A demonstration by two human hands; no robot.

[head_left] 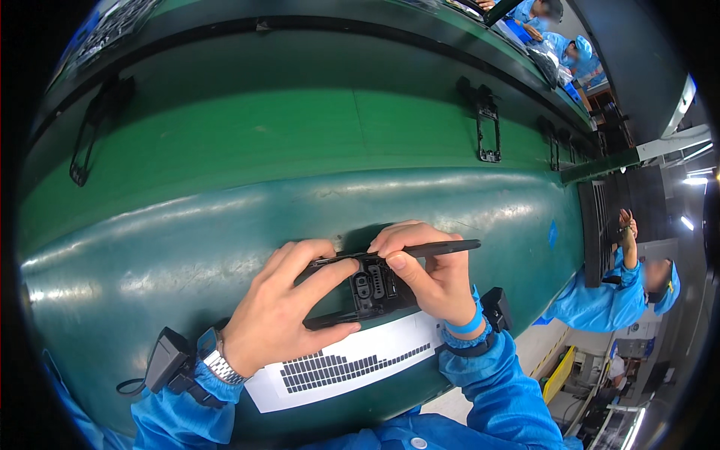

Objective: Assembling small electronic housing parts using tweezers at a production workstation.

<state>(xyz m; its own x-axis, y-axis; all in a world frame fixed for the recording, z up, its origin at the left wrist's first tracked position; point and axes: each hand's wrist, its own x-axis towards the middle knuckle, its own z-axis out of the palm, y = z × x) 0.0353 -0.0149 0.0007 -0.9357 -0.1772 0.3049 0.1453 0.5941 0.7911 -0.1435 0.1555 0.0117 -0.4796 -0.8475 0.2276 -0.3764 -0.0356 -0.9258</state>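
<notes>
My left hand (pixel 279 307) is closed on a black plastic phone frame (pixel 373 285), thumb at its near edge and fingers along its far edge. The frame has a camera cutout at its right end and stands just above the mat. In my right hand (pixel 431 271) is a slim black pen-shaped tool (pixel 454 247), its rounded end pointing right. Its working tip is hidden by the fingers near the frame's far edge. Below the frame lies a white sheet (pixel 270 390) with rows of small black rectangular pieces (pixel 330 371).
A green belt (pixel 300 127) runs behind the dark green mat (pixel 187 247). Similar black frames (pixel 488 135) (pixel 84 154) stand on the belt. A black slatted rack (pixel 595 232) is at right, beside a person in blue (pixel 607 300). Other workers (pixel 570 56) sit at far right.
</notes>
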